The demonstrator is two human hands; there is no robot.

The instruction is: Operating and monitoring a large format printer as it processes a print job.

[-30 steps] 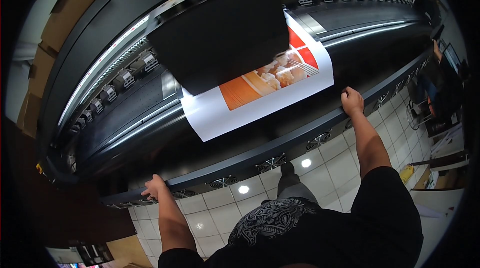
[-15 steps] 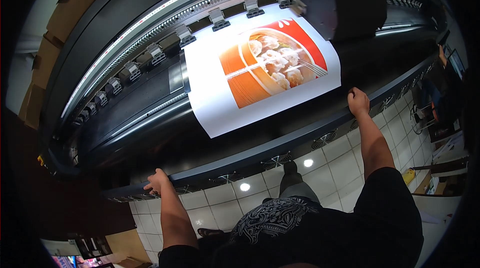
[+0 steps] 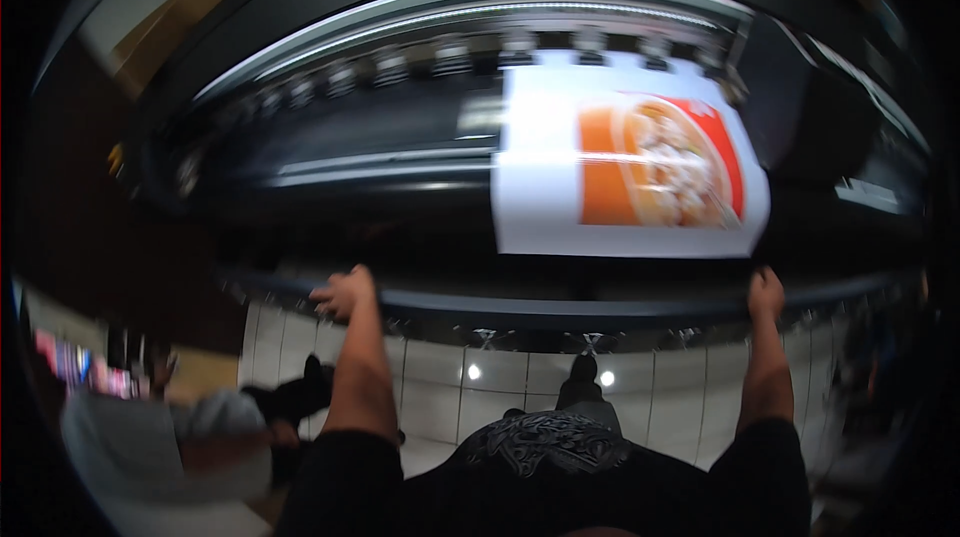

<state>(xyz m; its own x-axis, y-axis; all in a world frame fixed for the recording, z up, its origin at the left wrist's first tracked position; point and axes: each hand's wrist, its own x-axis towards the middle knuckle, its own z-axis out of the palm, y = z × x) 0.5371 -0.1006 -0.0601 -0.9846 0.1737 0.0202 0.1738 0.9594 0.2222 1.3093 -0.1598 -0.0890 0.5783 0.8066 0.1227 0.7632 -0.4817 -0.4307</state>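
Note:
A wide-format printer (image 3: 380, 187) spans the view in front of me, blurred by motion. Out of it hangs a white printed sheet (image 3: 540, 207) with a picture of an orange bowl of dumplings and a red corner. My left hand (image 3: 346, 294) is at the dark front rail (image 3: 560, 309), left of the sheet, its fingers apart and holding nothing. Just below the sheet's right corner, my right hand (image 3: 767, 295) is curled over the same rail, its fingertips partly hidden. Neither hand touches the sheet.
A row of pinch-roller clamps (image 3: 452, 57) runs along the printer. The dark carriage housing (image 3: 810, 97) sits right of the sheet. Another person in grey (image 3: 170, 447) is at the lower left, close to my left arm. White floor tiles (image 3: 430, 387) show below the rail.
The view has swung, so printer and sheet appear levelled and the sheet further right. A person in grey has come into view at the lower left. My left fingers look more spread.

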